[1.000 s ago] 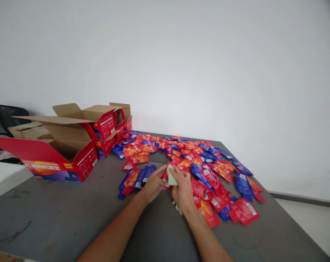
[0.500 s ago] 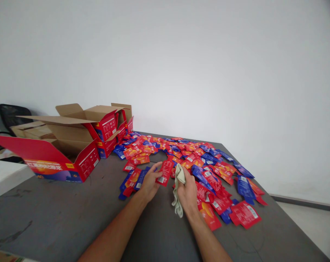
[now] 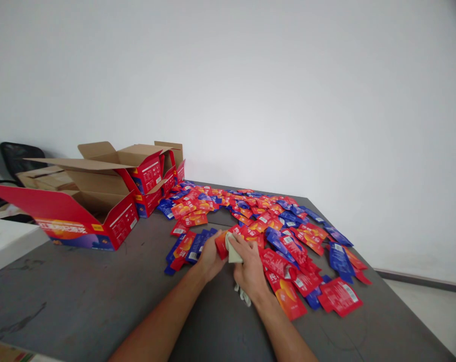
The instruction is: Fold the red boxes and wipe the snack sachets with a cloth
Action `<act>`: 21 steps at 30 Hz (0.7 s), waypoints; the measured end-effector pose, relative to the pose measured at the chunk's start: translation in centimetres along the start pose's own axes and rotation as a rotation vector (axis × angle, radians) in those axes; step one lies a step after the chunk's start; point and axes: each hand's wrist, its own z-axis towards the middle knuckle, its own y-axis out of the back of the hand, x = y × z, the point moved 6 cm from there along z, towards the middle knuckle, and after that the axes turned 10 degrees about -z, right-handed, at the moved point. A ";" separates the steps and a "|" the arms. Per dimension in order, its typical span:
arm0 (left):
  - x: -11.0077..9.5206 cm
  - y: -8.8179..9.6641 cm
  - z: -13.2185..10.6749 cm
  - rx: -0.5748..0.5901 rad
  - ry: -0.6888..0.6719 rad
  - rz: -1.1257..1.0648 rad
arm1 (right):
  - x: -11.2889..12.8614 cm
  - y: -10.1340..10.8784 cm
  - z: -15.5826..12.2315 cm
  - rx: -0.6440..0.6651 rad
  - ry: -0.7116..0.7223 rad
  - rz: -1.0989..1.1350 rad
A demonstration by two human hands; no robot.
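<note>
My left hand [image 3: 211, 257] is closed on a red and orange pouch [image 3: 220, 244], holding it above the dark table. A pale green cloth [image 3: 234, 250] is gripped in my right hand [image 3: 250, 266] and pressed against the pouch's front. The cloth's loose end hangs below my right palm. Just left of my left hand lie a few overlapping blue and red pouches [image 3: 184, 247]. To the right of my right hand, more red pouches [image 3: 284, 294] overlap one another. My fingers hide part of the held pouch.
Many red and blue pouches [image 3: 263, 219] spread over the back and right of the grey table [image 3: 80, 296]. Open red cartons [image 3: 124, 221] stand along the left, with a white box [image 3: 9, 241] beside them. A black chair [image 3: 20, 158] is behind. A white wall rises at the back.
My right hand has moved left, bringing the cloth onto the pouch. The pouch in my left hand now shows its orange side instead of its barcode side.
</note>
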 end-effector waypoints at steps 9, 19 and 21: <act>-0.7 -1.4 -0.9 0.068 0.049 -0.003 | -1.3 1.2 0.1 -0.073 -0.123 -0.145; -0.3 -0.9 -0.6 0.056 0.074 0.027 | 1.9 0.7 0.2 0.081 0.047 -0.154; -0.4 -0.9 -0.7 0.057 0.115 0.028 | 3.1 0.2 0.0 0.134 0.104 -0.126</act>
